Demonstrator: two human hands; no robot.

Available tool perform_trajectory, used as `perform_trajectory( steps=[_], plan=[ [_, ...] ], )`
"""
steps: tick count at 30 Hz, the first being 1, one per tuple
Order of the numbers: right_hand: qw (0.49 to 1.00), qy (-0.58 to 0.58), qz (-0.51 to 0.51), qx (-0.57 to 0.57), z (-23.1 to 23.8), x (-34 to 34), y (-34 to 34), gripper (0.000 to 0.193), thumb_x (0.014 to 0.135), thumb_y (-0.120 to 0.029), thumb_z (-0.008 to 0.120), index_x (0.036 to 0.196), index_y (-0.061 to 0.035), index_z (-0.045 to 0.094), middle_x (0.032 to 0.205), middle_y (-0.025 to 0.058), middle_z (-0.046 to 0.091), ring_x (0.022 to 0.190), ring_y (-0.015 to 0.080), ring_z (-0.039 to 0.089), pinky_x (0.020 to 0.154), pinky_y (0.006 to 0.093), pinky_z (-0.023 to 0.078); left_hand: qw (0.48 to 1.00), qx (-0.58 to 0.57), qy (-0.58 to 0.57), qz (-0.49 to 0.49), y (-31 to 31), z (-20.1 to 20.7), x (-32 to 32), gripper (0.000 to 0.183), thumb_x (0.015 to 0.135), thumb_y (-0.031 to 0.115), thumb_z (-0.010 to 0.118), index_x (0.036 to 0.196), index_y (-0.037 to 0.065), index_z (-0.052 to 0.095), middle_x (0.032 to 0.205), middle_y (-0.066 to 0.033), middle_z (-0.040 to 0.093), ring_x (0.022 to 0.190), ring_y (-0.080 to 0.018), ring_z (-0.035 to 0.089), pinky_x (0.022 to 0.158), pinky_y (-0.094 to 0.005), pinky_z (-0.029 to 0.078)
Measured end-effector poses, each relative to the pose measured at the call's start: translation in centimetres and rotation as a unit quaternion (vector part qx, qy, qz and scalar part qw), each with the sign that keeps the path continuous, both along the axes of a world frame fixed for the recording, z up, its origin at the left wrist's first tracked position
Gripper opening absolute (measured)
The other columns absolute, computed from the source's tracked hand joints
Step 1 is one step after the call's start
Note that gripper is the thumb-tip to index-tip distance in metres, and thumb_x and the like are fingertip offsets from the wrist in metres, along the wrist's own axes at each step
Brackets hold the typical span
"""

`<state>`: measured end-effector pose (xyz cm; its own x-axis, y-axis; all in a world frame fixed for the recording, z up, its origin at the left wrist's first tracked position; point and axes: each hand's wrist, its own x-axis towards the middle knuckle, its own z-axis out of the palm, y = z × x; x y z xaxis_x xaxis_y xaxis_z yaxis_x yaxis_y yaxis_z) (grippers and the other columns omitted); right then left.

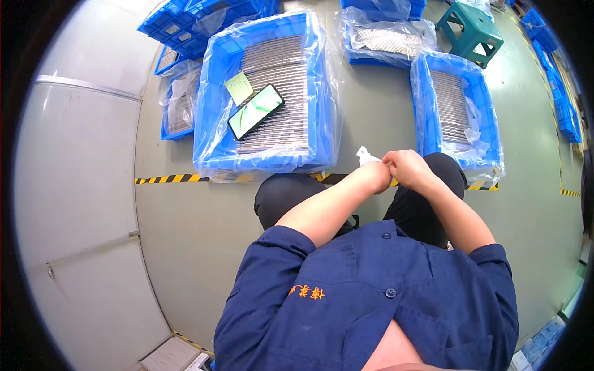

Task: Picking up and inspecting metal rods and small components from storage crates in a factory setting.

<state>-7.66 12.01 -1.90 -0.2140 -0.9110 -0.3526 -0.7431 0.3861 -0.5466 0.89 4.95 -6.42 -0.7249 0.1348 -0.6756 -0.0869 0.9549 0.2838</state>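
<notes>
Rods already lie in rows. White scrap by left hand — fingers hidden, can't tell; right hand bunched narrow.

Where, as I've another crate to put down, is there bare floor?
Bare floor lies between the large blue crate and the smaller right-hand crate, beyond the left hand and right hand; another patch separates the white wall from the navy shirt. Stacked crates crowd the upper left; a phone and note cover some rods.

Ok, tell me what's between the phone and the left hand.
In the head view: rods, blue crate wall, grey floor and, by the left hand, a white scrap.
</notes>
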Motion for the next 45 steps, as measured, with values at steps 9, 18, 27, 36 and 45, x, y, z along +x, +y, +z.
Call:
perform_trajectory(
  steps=[9,18,27,36,45],
  plan=[
    [0.986,-0.141,0.021,0.086,-1.9,-0.9,-0.1,0.016,0.065,-0.008,0.057,0.080,-0.0009,0.061,0.071,0.0122,0.061,0.066,0.0219,0.059,0.061,0.0312,0.046,0.999,0.043,-0.004,0.007,1.0,-0.2,1.0,0.012,0.066,0.008,0.057,0.074,0.007,0.066,0.088,-0.0114,0.063,0.081,-0.0243,0.060,0.070,-0.0357,0.047],
    [0.997,0.057,-0.021,-0.037,-3.8,-0.6,0.8,0.012,0.067,-0.013,0.057,0.069,-0.0027,0.052,0.069,0.0159,0.058,0.070,0.0327,0.056,0.060,0.0400,0.044,0.996,0.012,0.052,0.073,2.4,-0.3,0.6,0.024,0.065,0.013,0.062,0.089,0.015,0.067,0.101,-0.0048,0.061,0.095,-0.0194,0.057,0.082,-0.0328,0.044],
    [0.991,0.132,-0.030,-0.024,-4.4,-1.1,0.6,0.014,0.068,-0.016,0.056,0.070,-0.0030,0.051,0.070,0.0175,0.057,0.071,0.0342,0.056,0.063,0.0422,0.044,0.985,-0.006,0.170,0.001,2.9,0.3,1.2,0.017,0.068,0.014,0.055,0.081,0.010,0.067,0.090,-0.0078,0.064,0.084,-0.0208,0.060,0.078,-0.0330,0.045],
    [0.987,0.130,-0.097,0.002,-3.2,-3.9,0.9,0.014,0.066,-0.015,0.056,0.073,-0.0037,0.054,0.074,0.0173,0.059,0.075,0.0342,0.057,0.065,0.0424,0.045,0.974,0.021,0.214,0.072,1.9,3.5,-0.5,0.011,0.072,0.011,0.051,0.075,0.004,0.058,0.076,-0.0122,0.062,0.072,-0.0272,0.060,0.064,-0.0376,0.049],
    [0.944,-0.287,-0.161,0.028,-3.0,-4.3,2.7,0.027,0.073,-0.021,0.056,0.093,-0.0030,0.057,0.080,0.0071,0.060,0.071,0.0166,0.054,0.063,0.0286,0.042,0.936,0.097,0.319,0.113,1.3,3.6,0.6,0.018,0.073,0.006,0.045,0.086,0.009,0.057,0.088,-0.0115,0.059,0.080,-0.0287,0.058,0.067,-0.0376,0.047]
  ],
)
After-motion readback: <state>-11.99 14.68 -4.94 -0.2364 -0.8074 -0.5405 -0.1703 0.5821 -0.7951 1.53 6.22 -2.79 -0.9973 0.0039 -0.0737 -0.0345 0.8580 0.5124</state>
